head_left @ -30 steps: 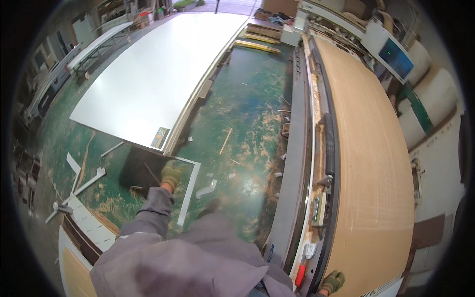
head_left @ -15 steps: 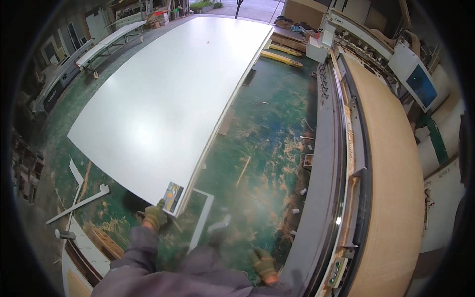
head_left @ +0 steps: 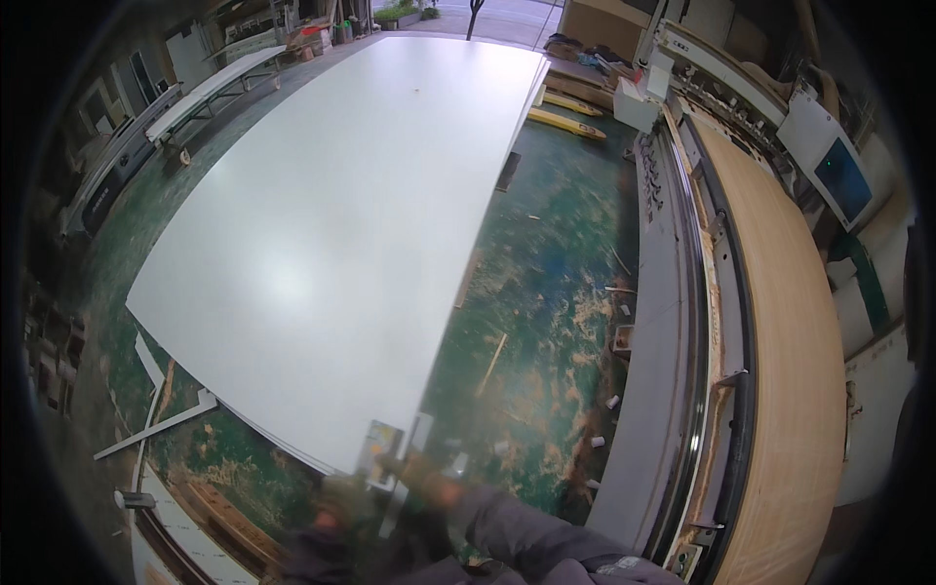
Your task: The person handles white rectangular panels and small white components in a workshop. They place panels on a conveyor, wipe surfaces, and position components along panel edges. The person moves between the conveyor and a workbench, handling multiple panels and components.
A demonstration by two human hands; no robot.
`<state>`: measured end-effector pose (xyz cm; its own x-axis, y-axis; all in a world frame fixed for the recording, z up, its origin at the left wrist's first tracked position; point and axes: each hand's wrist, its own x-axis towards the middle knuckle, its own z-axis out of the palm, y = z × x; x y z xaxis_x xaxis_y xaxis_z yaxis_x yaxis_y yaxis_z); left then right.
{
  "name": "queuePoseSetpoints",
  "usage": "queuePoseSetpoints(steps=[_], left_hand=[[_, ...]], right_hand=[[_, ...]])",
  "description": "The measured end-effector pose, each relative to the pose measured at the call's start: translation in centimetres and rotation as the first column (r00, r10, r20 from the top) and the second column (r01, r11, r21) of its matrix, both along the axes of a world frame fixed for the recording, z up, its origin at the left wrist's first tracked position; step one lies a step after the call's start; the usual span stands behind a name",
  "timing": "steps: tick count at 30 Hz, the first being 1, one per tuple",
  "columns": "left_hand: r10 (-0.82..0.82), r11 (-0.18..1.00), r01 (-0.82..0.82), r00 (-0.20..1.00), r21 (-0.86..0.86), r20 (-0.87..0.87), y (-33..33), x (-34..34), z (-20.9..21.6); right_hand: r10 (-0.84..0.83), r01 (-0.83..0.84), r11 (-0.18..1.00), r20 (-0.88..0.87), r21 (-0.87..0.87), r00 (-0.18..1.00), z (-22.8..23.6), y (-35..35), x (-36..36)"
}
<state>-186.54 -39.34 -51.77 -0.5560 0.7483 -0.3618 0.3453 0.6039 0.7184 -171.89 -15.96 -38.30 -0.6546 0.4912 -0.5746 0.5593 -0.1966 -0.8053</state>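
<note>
A large glossy white panel (head_left: 312, 224) stretches away from me, with a printed label (head_left: 382, 447) at its near right corner. My left hand (head_left: 337, 497), in a greenish work glove, is closed at the near edge just left of that corner. Beside the label, my gloved right hand (head_left: 425, 480) is closed at the corner from the right side. Motion blurs both hands, and the fingers under the edge are hidden. A second sheet edge shows below the panel along its near side.
A long machine bed (head_left: 663, 390) bearing a wood-toned board (head_left: 780, 322) runs along the right. Yellow forks (head_left: 565, 123) stick out beyond the panel's far right. White offcut strips (head_left: 156, 425) lie on the sawdust-strewn green floor (head_left: 526, 380) at left. A rail (head_left: 190, 526) stands at lower left.
My right hand has come from low on the right to the panel's corner. The panel's near edge now reaches lower in view, covering part of an offcut. My left hand has shifted nearer and right.
</note>
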Motion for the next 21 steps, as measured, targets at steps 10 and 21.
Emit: queuePoseSetpoints(steps=[10, 21], left_hand=[[0.014, 0.991, -0.064, 0.927, 0.121, 0.375, 2.5, 1.5, -3.6], [0.077, 0.751, -0.626, 0.4, 0.211, 0.913, -2.1, -4.2, 8.6]], right_hand=[[-0.285, 0.296, 0.95, 0.114, -0.094, 0.952, 2.7, 1.2, -1.2], [-0.414, 0.411, 0.909, -0.028, -0.065, 0.91, 4.1, 4.4, 7.5]])
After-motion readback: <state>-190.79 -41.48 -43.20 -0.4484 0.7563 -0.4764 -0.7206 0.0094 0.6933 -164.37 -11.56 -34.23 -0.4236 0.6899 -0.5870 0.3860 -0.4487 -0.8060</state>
